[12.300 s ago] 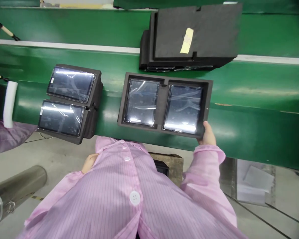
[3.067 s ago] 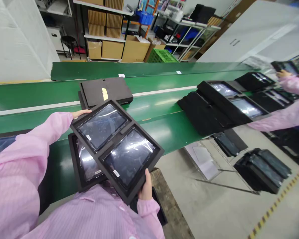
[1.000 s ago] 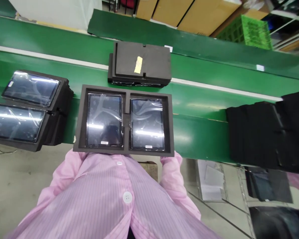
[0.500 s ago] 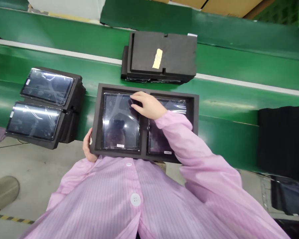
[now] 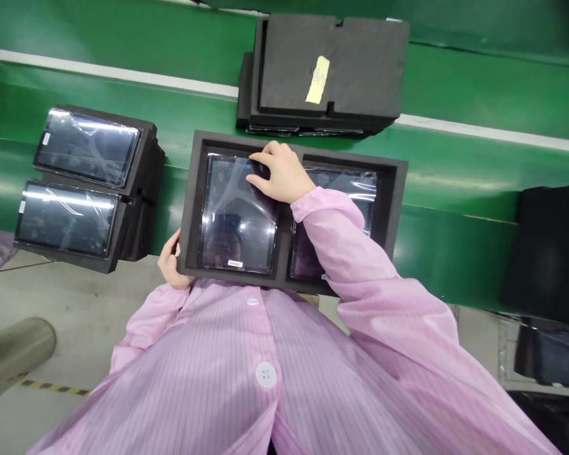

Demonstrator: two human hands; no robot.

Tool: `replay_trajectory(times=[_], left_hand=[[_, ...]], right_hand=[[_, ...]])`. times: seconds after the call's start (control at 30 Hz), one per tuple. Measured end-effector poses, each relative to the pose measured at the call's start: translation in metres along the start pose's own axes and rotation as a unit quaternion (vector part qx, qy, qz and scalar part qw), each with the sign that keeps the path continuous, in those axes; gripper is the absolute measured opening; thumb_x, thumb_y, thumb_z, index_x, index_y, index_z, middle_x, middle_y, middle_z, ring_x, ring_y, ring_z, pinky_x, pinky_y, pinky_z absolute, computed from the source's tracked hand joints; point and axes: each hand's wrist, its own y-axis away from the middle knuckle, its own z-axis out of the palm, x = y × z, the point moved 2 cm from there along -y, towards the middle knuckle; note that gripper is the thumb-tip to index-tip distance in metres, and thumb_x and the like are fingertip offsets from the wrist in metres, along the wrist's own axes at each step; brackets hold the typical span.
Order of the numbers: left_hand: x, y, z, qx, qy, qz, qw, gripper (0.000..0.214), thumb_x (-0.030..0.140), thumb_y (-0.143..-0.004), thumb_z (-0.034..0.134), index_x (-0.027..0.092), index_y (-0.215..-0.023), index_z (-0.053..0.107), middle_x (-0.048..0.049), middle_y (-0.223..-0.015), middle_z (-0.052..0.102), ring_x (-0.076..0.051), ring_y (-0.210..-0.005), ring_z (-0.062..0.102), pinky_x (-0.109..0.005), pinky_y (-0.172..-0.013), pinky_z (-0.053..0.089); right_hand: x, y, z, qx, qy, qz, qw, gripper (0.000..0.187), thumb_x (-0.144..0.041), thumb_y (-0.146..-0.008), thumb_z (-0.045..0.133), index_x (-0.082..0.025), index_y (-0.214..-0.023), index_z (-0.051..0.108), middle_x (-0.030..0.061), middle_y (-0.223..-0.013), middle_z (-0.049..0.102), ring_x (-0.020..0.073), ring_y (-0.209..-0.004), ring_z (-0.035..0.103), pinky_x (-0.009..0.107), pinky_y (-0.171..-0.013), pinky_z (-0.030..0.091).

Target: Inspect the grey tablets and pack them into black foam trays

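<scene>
A dark foam tray [image 5: 196, 189] with two pockets lies on the green conveyor belt [image 5: 455, 183] in front of me. Each pocket holds a film-wrapped screen: the left screen [image 5: 232, 221] and the right screen [image 5: 341, 189], partly hidden by my sleeve. My left hand [image 5: 171, 268] grips the tray's near left corner. My right hand [image 5: 279, 174] reaches over the tray, its fingertips pinching the top right corner of the left screen.
A stack of covered foam trays with a yellow label [image 5: 327, 72] sits just behind. Another stack with two screens on top [image 5: 83, 183] overhangs the belt edge at left. More black foam [image 5: 550, 253] lies at right. A metal cylinder [image 5: 9, 354] stands on the floor.
My right hand has come over the tray and settled on the left screen's top corner. My left hand now holds the tray's near left corner. The view shifted slightly downward.
</scene>
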Motion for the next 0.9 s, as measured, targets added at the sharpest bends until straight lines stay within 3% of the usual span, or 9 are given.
replay_trajectory(times=[0.1, 0.2, 0.3, 0.43, 0.6, 0.73, 0.9], left_hand=[[0.018, -0.015, -0.019, -0.037, -0.056, 0.134, 0.989, 0.049, 0.043, -0.091, 0.045, 0.012, -0.125, 0.062, -0.0149, -0.128, 0.065, -0.029, -0.123, 0.06, -0.044, -0.108, 0.047], [0.043, -0.03, -0.029, -0.138, -0.181, 0.236, 0.945, 0.036, 0.028, -0.086, 0.06, 0.02, -0.121, 0.066, -0.012, -0.133, 0.062, -0.03, -0.129, 0.055, -0.051, -0.113, 0.041], [0.062, -0.037, -0.032, -0.235, -0.304, 0.235, 0.893, 0.036, 0.021, -0.084, 0.06, 0.026, -0.118, 0.07, -0.0114, -0.154, 0.042, -0.039, -0.146, 0.032, -0.062, -0.115, 0.033], [0.071, -0.037, -0.034, -0.273, -0.375, 0.197, 0.864, 0.046, 0.023, -0.084, 0.062, 0.029, -0.129, 0.065, -0.0109, -0.165, 0.021, -0.047, -0.149, 0.019, -0.07, -0.113, 0.028], [0.07, -0.038, -0.04, -0.274, -0.377, 0.214, 0.859, 0.047, 0.027, -0.086, 0.062, 0.029, -0.133, 0.062, -0.0118, -0.166, 0.014, -0.048, -0.15, 0.017, -0.069, -0.113, 0.03], [0.072, -0.041, -0.037, -0.285, -0.391, 0.23, 0.844, 0.059, 0.032, -0.084, 0.067, 0.031, -0.142, 0.052, -0.0144, -0.167, 0.006, -0.05, -0.15, 0.013, -0.075, -0.112, 0.023], [0.077, -0.042, -0.018, -0.326, -0.385, 0.258, 0.824, 0.059, 0.033, -0.08, 0.074, 0.032, -0.137, 0.057, -0.0159, -0.165, 0.019, -0.047, -0.149, 0.022, -0.071, -0.112, 0.025]], right_hand=[[0.0, 0.008, -0.009, 0.01, 0.013, 0.001, 1.0, 0.047, -0.056, -0.091, 0.054, -0.02, -0.119, 0.064, 0.0144, -0.116, 0.059, 0.0388, -0.116, 0.051, 0.064, -0.102, 0.036], [-0.002, 0.019, -0.018, 0.056, 0.036, 0.008, 0.998, 0.044, -0.055, -0.092, 0.053, -0.018, -0.111, 0.067, 0.0149, -0.114, 0.061, 0.0414, -0.119, 0.049, 0.07, -0.106, 0.026], [0.003, 0.023, -0.02, 0.089, 0.036, 0.01, 0.995, 0.05, -0.062, -0.089, 0.054, -0.016, -0.105, 0.065, 0.0161, -0.117, 0.06, 0.0439, -0.121, 0.046, 0.072, -0.105, 0.024], [0.02, 0.018, -0.019, 0.084, 0.01, 0.03, 0.996, 0.059, -0.072, -0.078, 0.062, -0.016, -0.099, 0.059, 0.015, -0.114, 0.059, 0.0422, -0.118, 0.046, 0.066, -0.1, 0.035], [0.027, 0.012, -0.029, 0.046, -0.066, 0.077, 0.994, 0.051, -0.065, -0.077, 0.068, -0.022, -0.102, 0.054, 0.0055, -0.099, 0.059, 0.0288, -0.099, 0.054, 0.048, -0.089, 0.047], [0.03, -0.003, -0.031, 0.054, -0.096, 0.101, 0.989, 0.045, -0.06, -0.083, 0.066, -0.023, -0.103, 0.05, 0.0048, -0.097, 0.06, 0.0252, -0.098, 0.052, 0.046, -0.093, 0.043], [0.044, -0.018, -0.023, 0.072, -0.087, 0.133, 0.985, 0.045, -0.065, -0.092, 0.052, -0.022, -0.107, 0.047, 0.0087, -0.102, 0.06, 0.0276, -0.113, 0.042, 0.049, -0.101, 0.032]])
